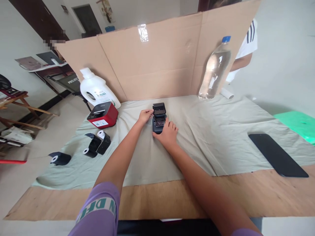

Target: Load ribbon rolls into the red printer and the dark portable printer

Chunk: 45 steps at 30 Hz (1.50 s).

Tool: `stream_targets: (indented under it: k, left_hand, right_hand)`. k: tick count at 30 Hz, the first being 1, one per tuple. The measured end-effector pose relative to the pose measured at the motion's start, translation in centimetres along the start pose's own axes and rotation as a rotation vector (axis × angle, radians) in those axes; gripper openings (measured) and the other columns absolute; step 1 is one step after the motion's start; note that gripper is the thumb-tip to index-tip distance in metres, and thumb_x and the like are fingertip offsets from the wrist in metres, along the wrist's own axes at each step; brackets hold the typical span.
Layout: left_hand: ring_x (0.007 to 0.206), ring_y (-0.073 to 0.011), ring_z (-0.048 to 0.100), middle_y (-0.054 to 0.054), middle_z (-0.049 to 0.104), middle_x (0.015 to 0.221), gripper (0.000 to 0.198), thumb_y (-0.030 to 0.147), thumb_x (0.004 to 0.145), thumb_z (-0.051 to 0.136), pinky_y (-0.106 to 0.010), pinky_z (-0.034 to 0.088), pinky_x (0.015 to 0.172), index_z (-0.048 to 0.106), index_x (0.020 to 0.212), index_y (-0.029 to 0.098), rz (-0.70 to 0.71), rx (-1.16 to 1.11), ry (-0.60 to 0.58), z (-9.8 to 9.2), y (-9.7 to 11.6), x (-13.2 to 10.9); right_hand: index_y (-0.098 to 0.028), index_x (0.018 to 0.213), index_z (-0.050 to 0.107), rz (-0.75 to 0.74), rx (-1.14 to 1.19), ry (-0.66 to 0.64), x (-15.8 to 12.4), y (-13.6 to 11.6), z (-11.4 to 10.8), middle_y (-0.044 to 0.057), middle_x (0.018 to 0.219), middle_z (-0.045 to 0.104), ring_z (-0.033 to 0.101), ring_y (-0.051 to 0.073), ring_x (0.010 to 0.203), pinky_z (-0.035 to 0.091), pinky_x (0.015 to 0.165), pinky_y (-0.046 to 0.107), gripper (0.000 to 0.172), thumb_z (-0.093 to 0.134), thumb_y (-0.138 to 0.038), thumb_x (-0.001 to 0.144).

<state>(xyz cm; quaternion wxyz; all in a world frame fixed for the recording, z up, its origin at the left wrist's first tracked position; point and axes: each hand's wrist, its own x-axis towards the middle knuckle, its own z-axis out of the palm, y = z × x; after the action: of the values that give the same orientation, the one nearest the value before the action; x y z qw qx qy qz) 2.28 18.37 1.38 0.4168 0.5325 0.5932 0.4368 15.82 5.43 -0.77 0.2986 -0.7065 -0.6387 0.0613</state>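
Observation:
A small dark portable printer [157,129] sits on the cloth in front of me with its lid [159,108] raised. Inside its bay lies something dark and shiny that I cannot make out. My right hand [168,133] grips the printer's body from the right and near side, thumb at its front. At the lid's left edge, the fingers of my left hand [145,116] are closed together on it. Left of my arms stand several black paper rolls [104,143] with white cores, one roll [61,159] lying apart from the others.
A red and black box-shaped device [104,115] and a white jug [98,88] stand at the left. Cardboard [152,65] walls off the back. A clear bottle [215,73] leans there, with a person's arm [242,62] behind. A black phone-like slab [278,154] lies right.

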Motion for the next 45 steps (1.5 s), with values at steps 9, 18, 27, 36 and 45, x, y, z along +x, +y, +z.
stream_targets:
  k: [9,18,27,36,45]
  left_hand:
    - [0.05,-0.0076,0.039,0.002,0.047,0.056,0.043,0.048,0.084,0.071,-0.02,0.031,0.049,0.052,0.061,0.016,-0.074,-0.045,-0.138,0.0,0.5,0.1]
    - [0.049,-0.0087,0.041,0.0,0.051,0.057,0.041,0.048,0.079,0.074,-0.022,0.029,0.047,0.055,0.061,0.016,-0.076,-0.028,-0.087,0.0,0.4,0.2]
    - [0.069,-0.0136,0.053,-0.001,0.063,0.072,0.021,0.039,0.081,0.065,-0.024,0.042,0.065,0.066,0.08,0.018,0.258,0.112,0.121,0.5,1.0,-1.6]
    - [0.071,-0.0186,0.062,-0.004,0.075,0.085,0.027,0.034,0.074,0.068,-0.026,0.037,0.057,0.081,0.095,0.023,0.382,1.056,-0.493,1.2,5.2,-1.7]
    - [0.065,-0.0138,0.054,0.001,0.062,0.07,0.027,0.035,0.075,0.07,-0.025,0.039,0.061,0.076,0.096,0.02,0.605,0.633,-0.124,-0.8,5.4,-2.7]
  right_hand:
    - [-0.006,0.149,0.034,0.006,0.031,-0.012,0.0,0.0,-0.2,0.019,0.122,0.056,0.05,0.034,0.113,0.034,0.099,0.046,0.1,0.072,-0.056,0.072]
    - [-0.006,0.15,0.036,0.008,0.05,-0.011,0.1,0.0,-0.1,0.019,0.122,0.057,0.049,0.035,0.112,0.033,0.1,0.047,0.102,0.074,-0.055,0.07]
    - [-0.007,0.149,0.036,0.017,0.059,-0.015,0.1,0.0,-0.2,0.019,0.124,0.056,0.05,0.035,0.113,0.033,0.099,0.047,0.1,0.075,-0.056,0.07]
    - [-0.006,0.149,0.037,0.008,0.046,0.011,0.1,0.2,0.5,0.019,0.122,0.057,0.049,0.034,0.111,0.033,0.099,0.046,0.101,0.075,-0.055,0.069]
    - [-0.005,0.148,0.037,-0.009,0.024,0.019,0.1,0.3,0.2,0.02,0.122,0.056,0.049,0.035,0.111,0.031,0.098,0.045,0.099,0.074,-0.056,0.071]
